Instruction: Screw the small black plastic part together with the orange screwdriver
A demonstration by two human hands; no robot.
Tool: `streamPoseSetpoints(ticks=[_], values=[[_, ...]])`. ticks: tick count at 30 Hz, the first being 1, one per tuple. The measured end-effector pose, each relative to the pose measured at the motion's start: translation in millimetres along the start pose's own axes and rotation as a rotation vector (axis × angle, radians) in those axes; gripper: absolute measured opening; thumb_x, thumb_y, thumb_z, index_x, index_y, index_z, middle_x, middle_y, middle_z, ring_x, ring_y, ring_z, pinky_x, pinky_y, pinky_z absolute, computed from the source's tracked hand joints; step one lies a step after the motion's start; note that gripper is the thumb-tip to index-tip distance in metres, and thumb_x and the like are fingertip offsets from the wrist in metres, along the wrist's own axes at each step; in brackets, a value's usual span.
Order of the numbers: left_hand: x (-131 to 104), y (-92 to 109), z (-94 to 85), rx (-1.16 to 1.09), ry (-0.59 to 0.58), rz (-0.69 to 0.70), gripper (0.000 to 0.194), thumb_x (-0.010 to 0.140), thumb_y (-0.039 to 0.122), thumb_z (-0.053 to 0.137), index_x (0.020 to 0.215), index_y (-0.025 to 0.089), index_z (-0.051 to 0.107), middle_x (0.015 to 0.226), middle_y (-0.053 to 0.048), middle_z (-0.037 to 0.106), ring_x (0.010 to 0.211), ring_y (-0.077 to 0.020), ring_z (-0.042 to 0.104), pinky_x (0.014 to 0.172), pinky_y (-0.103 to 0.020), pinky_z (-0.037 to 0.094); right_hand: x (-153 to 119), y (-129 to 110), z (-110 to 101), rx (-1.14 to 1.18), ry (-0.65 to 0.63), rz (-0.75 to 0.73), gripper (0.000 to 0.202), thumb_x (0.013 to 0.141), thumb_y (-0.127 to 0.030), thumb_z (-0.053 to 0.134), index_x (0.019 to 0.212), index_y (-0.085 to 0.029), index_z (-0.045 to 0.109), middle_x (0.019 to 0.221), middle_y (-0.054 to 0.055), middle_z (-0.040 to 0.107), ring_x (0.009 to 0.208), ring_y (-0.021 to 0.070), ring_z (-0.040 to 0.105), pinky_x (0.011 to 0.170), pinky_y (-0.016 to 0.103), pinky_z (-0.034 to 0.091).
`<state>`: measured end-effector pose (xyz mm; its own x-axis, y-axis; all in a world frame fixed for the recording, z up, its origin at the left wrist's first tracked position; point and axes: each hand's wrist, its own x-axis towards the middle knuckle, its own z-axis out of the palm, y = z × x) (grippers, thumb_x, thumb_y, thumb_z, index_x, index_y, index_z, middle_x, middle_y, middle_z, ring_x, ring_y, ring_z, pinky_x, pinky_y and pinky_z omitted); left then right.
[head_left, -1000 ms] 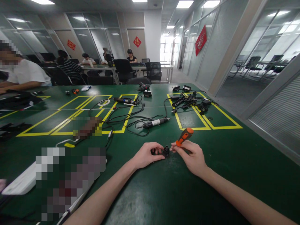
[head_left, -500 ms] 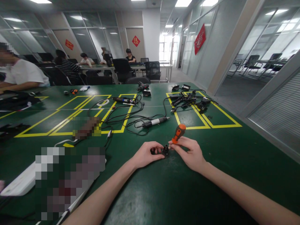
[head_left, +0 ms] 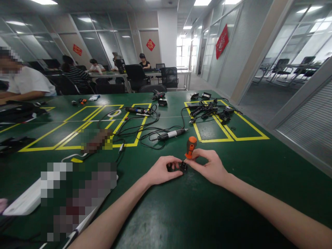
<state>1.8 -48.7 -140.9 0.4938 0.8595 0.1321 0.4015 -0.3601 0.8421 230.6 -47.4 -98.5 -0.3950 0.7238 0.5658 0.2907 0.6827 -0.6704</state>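
A small black part [head_left: 183, 166] stands on the green table between my hands. My left hand [head_left: 166, 170] grips it from the left, thumb and fingers around its side. An orange and grey screwdriver [head_left: 191, 147] is held nearly upright, handle up, over the black part. My right hand [head_left: 209, 166] pinches it low, near the bottom of the handle. The screwdriver's tip is hidden by my fingers and the part, so I cannot tell whether it touches.
Beyond my hands lie a grey and black electric screwdriver [head_left: 172, 135] with coiled cable, a heap of black parts [head_left: 207, 110] and a drill [head_left: 158, 95]. Yellow tape [head_left: 218, 140] marks the green table [head_left: 160, 214]. A person in white [head_left: 33, 81] sits at the far left.
My right hand has moved the screwdriver left, from beside the black part to over it, and the handle now stands more upright. My left hand has stayed in place.
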Motion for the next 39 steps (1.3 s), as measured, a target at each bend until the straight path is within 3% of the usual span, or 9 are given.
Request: streamPoseSetpoints(ticks=[6, 11, 16, 20, 26, 29, 33, 36, 39], values=[[2, -2, -7.6, -0.194, 0.005, -0.062, 0.027, 0.09, 0.027, 0.062, 0.11, 0.013, 0.074, 0.088, -0.003, 0.071, 0.078, -0.015, 0.059, 0.074, -0.026, 0.045, 10, -8, -6, 0.138, -0.158, 0.096, 0.012, 0.091, -0.024, 0.071, 0.082, -0.017, 0.072, 0.089, 0.005, 0.071, 0.075, 0.015, 0.068, 0.065, 0.025, 0.055], [3, -7, -10.7, -0.318, 0.021, -0.09, 0.033, 0.093, 0.035, 0.06, 0.112, 0.012, 0.073, 0.091, -0.006, 0.072, 0.081, -0.0171, 0.062, 0.08, -0.03, 0.048, 14, -5, -7, 0.399, -0.331, 0.334, 0.018, 0.096, -0.031, 0.064, 0.094, -0.015, 0.07, 0.082, 0.003, 0.069, 0.063, 0.0129, 0.067, 0.062, 0.026, 0.058], [4, -7, -11.4, -0.4, 0.071, -0.107, 0.032, 0.092, 0.034, 0.059, 0.108, 0.011, 0.074, 0.087, -0.006, 0.072, 0.077, -0.0164, 0.06, 0.077, -0.029, 0.047, 11, -2, -2, 0.433, -0.255, 0.373, 0.023, 0.087, -0.033, 0.077, 0.099, -0.017, 0.066, 0.087, 0.004, 0.074, 0.072, 0.0163, 0.073, 0.067, 0.028, 0.06], [7, -10, -10.8, -0.452, 0.081, -0.095, 0.034, 0.092, 0.038, 0.061, 0.108, 0.011, 0.074, 0.088, -0.007, 0.072, 0.076, -0.0164, 0.06, 0.073, -0.028, 0.045, 11, -1, 0, 0.413, -0.186, 0.349, 0.026, 0.079, -0.038, 0.085, 0.078, -0.017, 0.068, 0.077, 0.002, 0.071, 0.066, 0.0159, 0.069, 0.062, 0.027, 0.058], [19, -13, -9.6, -0.576, 0.134, -0.155, 0.039, 0.09, 0.045, 0.066, 0.108, 0.011, 0.076, 0.09, -0.009, 0.073, 0.075, -0.0149, 0.061, 0.067, -0.026, 0.043, 16, -3, -4, 0.422, -0.256, 0.26, 0.027, 0.09, -0.041, 0.073, 0.08, -0.016, 0.072, 0.093, 0.003, 0.064, 0.065, 0.0109, 0.065, 0.061, 0.025, 0.058], [29, -11, -10.8, -0.62, 0.055, -0.171, 0.038, 0.085, 0.043, 0.074, 0.108, 0.013, 0.075, 0.087, -0.006, 0.072, 0.07, -0.0127, 0.06, 0.066, -0.025, 0.045, 14, -2, -4, 0.456, -0.314, 0.319, 0.026, 0.096, -0.041, 0.066, 0.09, -0.016, 0.071, 0.082, 0.002, 0.067, 0.062, 0.0111, 0.066, 0.062, 0.025, 0.058], [41, -9, -16.1, -0.574, -0.153, -0.209, 0.03, 0.076, 0.036, 0.083, 0.093, 0.012, 0.076, 0.078, -0.004, 0.07, 0.064, -0.01, 0.057, 0.06, -0.022, 0.043, 8, 0, 2, 0.505, -0.246, 0.403, 0.028, 0.09, -0.041, 0.073, 0.103, -0.018, 0.064, 0.085, 0.003, 0.073, 0.066, 0.0141, 0.071, 0.064, 0.027, 0.061], [45, -11, -20.4, -0.538, -0.263, -0.212, 0.026, 0.075, 0.034, 0.083, 0.089, 0.012, 0.077, 0.077, -0.004, 0.07, 0.065, -0.0102, 0.058, 0.059, -0.021, 0.042, 6, -3, 5, 0.517, -0.217, 0.427, 0.032, 0.082, -0.041, 0.082, 0.097, -0.018, 0.066, 0.081, 0.003, 0.075, 0.067, 0.0161, 0.073, 0.065, 0.029, 0.062], [46, -14, -22.2, -0.54, -0.288, -0.197, 0.024, 0.078, 0.034, 0.082, 0.087, 0.012, 0.078, 0.076, -0.003, 0.07, 0.065, -0.0097, 0.057, 0.059, -0.021, 0.042, 8, -7, 3, 0.499, -0.225, 0.416, 0.029, 0.081, -0.043, 0.083, 0.085, -0.017, 0.071, 0.078, 0.003, 0.073, 0.065, 0.0155, 0.071, 0.064, 0.028, 0.062]])
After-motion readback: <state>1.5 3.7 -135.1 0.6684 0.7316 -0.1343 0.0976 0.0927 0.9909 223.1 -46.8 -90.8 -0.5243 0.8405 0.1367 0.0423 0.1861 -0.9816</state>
